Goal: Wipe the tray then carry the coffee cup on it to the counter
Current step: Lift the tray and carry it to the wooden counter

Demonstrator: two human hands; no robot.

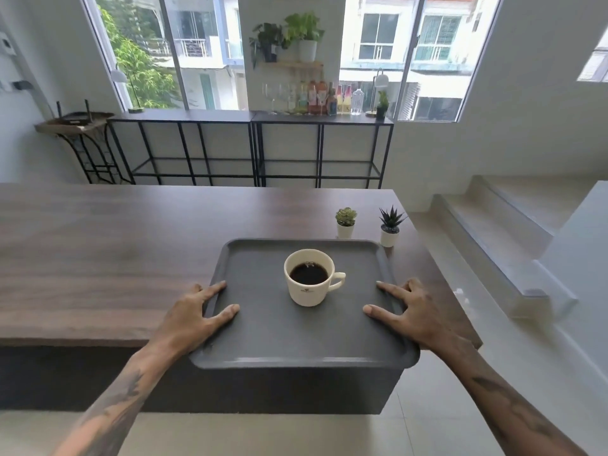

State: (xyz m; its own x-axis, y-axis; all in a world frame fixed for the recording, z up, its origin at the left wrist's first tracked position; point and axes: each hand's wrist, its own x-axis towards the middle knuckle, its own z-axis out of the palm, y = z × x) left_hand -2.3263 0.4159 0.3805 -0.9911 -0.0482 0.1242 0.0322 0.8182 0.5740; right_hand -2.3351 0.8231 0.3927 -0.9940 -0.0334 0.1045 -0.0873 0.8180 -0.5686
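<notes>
A dark grey square tray (263, 337) lies over the near edge of the wooden counter (115, 245), its front part sticking out past the edge. A cream coffee cup (309, 281) full of black coffee stands upright near the tray's middle, handle to the right. My left hand (194, 314) grips the tray's left rim, thumb on the tray's inside. My right hand (411, 314) grips the right rim the same way. No cloth is in view.
Two small potted succulents (345, 222) (390, 225) stand just behind the tray at the counter's right end. Stairs (513, 238) rise to the right. A black metal console (253, 146) with bottles and glasses stands by the windows.
</notes>
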